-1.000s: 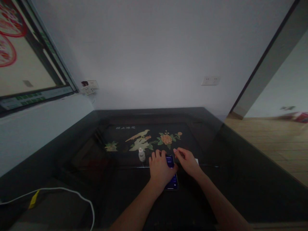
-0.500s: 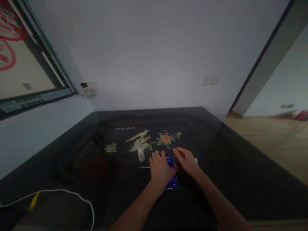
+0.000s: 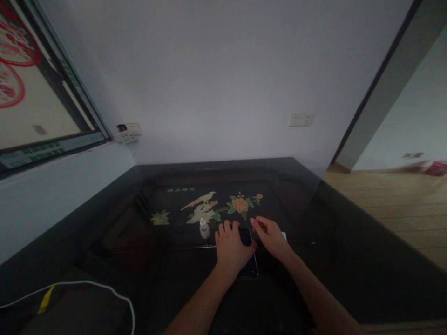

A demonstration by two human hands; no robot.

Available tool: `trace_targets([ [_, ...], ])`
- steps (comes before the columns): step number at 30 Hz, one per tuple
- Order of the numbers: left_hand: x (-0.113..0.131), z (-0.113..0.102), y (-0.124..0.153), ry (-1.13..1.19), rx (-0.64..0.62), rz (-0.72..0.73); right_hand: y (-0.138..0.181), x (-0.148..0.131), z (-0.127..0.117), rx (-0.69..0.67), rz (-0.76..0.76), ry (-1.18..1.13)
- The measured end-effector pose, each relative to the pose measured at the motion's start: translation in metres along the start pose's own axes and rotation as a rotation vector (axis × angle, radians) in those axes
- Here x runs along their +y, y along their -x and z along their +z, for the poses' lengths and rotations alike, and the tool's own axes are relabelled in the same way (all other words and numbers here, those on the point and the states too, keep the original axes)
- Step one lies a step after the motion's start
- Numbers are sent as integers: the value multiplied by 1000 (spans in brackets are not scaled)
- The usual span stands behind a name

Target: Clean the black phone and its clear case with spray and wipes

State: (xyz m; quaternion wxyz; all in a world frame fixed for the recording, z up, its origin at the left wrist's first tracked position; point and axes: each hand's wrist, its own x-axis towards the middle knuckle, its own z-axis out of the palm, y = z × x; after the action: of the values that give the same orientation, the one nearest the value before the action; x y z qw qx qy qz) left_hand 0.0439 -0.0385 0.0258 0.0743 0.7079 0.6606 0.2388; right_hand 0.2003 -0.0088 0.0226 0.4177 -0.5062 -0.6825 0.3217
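A phone (image 3: 248, 265) lies flat on the dark glass-topped table (image 3: 342, 260), its screen dark. My left hand (image 3: 230, 249) rests on top of the phone with the fingers stretched over it. My right hand (image 3: 270, 237) sits just right of the phone's far end, fingers curled down toward the table; a small white thing (image 3: 284, 235) peeks out behind it. A small clear bottle with a white cap (image 3: 204, 229) stands upright just left of my left hand.
Under the glass is a bird-and-flower picture (image 3: 213, 207). A white cable with a yellow tag (image 3: 87, 291) loops at the near left. A window (image 3: 38, 102) is at left, wall sockets (image 3: 129, 132) in the corner, and wooden floor (image 3: 391, 204) at right.
The phone's screen, lit blue before, has gone dark. Both hands stay on and beside the phone; the view has shifted slightly.
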Motion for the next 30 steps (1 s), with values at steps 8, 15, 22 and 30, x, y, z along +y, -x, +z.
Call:
trace_targets([
  [8,-8,3,1,-23,18,11,-1,4,-1,8,-4,27],
  [15,-7,1,6,-38,14,3,0,3,0,11,6,26],
  [22,-11,10,3,60,20,-8,0,1,-1,1,13,15],
  [30,-7,15,1,446,18,-64,0,2,0,-8,1,20],
])
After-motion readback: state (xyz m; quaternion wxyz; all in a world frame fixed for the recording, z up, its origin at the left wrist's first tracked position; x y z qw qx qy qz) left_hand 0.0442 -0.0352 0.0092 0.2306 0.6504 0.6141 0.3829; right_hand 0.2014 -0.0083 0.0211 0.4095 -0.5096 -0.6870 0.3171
